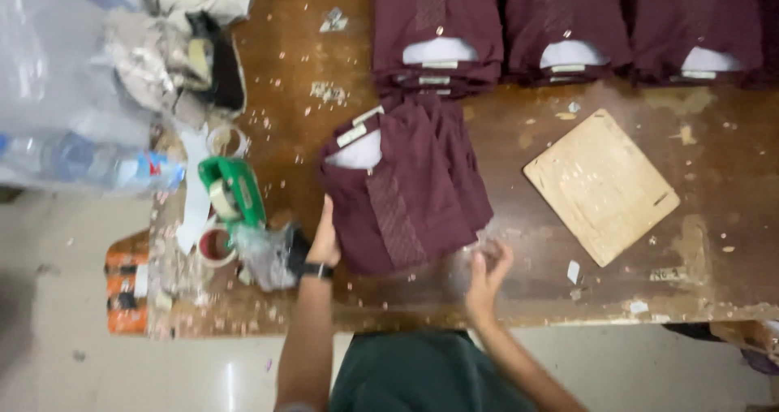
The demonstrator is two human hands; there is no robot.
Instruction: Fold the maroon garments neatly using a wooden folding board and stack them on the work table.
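- Folded maroon shirt (406, 189) lies near the front of the wooden worktop (519, 144), tilted, collar end toward the far left, long axis running from there down to the near right.
- Left hand (326, 241) lies flat against the shirt's near-left edge, fingers extended, touching cloth; no closed grip, nothing held. Dark watch on that wrist.
- Right hand (485, 272) hovers just off the shirt's near-right corner, fingers loosely curled; blurred, so cannot tell whether it pinches clear film or nothing.
- Left hand is the nearer one; the shirt lies away from the body, to its right.
- Shirt: dark maroon, textured stitched strip down the front, white card insert at the collar.
- Green tape dispenser (234, 191) left of it; wooden board (600, 185) right; stacks of like shirts (560, 26) behind.
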